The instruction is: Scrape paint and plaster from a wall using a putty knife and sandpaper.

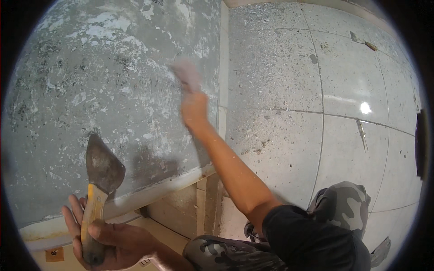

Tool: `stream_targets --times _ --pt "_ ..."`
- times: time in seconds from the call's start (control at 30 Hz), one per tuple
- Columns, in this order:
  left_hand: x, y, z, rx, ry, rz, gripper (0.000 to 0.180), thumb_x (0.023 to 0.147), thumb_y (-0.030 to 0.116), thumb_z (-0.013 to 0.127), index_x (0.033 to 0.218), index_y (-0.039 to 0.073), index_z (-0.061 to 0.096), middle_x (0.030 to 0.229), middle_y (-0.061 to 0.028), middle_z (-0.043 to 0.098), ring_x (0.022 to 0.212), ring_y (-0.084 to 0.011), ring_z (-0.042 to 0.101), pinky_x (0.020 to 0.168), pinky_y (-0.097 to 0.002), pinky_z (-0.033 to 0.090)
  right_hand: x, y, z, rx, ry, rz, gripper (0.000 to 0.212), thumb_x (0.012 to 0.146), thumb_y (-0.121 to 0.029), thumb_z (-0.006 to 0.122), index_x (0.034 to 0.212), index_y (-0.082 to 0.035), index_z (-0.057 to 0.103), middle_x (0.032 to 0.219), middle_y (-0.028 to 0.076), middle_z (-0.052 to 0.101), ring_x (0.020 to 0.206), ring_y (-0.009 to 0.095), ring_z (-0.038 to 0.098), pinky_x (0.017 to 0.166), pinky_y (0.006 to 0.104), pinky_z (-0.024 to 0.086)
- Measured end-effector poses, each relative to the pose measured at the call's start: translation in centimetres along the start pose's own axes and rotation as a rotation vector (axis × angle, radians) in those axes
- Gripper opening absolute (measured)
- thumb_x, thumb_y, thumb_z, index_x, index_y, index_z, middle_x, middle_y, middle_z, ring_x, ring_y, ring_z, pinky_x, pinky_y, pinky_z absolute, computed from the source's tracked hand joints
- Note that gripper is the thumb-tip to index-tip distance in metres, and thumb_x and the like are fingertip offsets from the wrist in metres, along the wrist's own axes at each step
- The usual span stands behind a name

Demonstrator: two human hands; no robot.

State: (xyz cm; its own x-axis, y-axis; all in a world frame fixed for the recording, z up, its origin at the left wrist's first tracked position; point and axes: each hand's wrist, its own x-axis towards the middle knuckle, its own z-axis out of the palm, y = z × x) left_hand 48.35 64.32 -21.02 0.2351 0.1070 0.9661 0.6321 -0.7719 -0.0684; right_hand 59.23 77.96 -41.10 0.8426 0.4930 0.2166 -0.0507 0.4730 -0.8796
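My left hand, at the lower left, is closed around the yellow wooden handle of a trowel. Its dark, pointed blade is directed up, in front of the patchy grey wall. My right arm reaches up across the middle to that wall. There my right hand is closed on a pinkish, flat-looking thing, too smeared by motion to name. Whether it touches the wall I cannot tell. Pale patches of worn or flaked coating cover much of the grey surface.
Light floor tiles spread to the right, strewn with flakes near the wall. A putty knife lies at the far right, with a slim pointed tool nearer. A pale ledge runs along the wall's near edge. My camouflage-clad legs are below.
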Motion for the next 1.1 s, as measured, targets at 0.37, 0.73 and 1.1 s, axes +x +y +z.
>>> stream_targets --times 0.37,0.73,1.1 --pt "-1.2 -0.9 -0.7 0.036 -0.132 -0.032 0.038 0.102 0.022 0.042 0.110 -0.013 0.029 0.120 -0.0413 0.050 0.107 -0.0507 0.058 0.085 -0.0525 0.057 2.4 -2.9 3.7 -0.011 0.018 -0.035 0.035 0.095 -0.025 0.043 0.102 0.002 0.064 0.094 0.031 0.062 0.088 0.049 0.059 0.073 0.0467 0.047" --pt "-1.4 -1.1 -2.1 0.008 -0.243 -0.070 0.034 0.103 0.022 0.040 0.121 -0.002 0.022 0.121 -0.0429 0.046 0.110 -0.0552 0.054 0.091 -0.0599 0.052 1.4 3.7 -1.4 -0.272 -0.026 0.317 0.041 0.096 -0.030 0.045 0.097 0.007 0.063 0.091 0.032 0.063 0.083 0.047 0.063 0.072 0.0498 0.047" --pt "-2.4 -0.9 -2.2 -0.076 -0.188 -0.068 0.044 0.102 0.026 0.043 0.112 -0.013 0.026 0.124 -0.0401 0.048 0.107 -0.0528 0.056 0.084 -0.0552 0.056 1.6 11.9 -4.5 -0.474 0.275 0.172 0.043 0.096 -0.035 0.045 0.086 0.002 0.068 0.085 0.028 0.066 0.085 0.044 0.063 0.075 0.0493 0.047"
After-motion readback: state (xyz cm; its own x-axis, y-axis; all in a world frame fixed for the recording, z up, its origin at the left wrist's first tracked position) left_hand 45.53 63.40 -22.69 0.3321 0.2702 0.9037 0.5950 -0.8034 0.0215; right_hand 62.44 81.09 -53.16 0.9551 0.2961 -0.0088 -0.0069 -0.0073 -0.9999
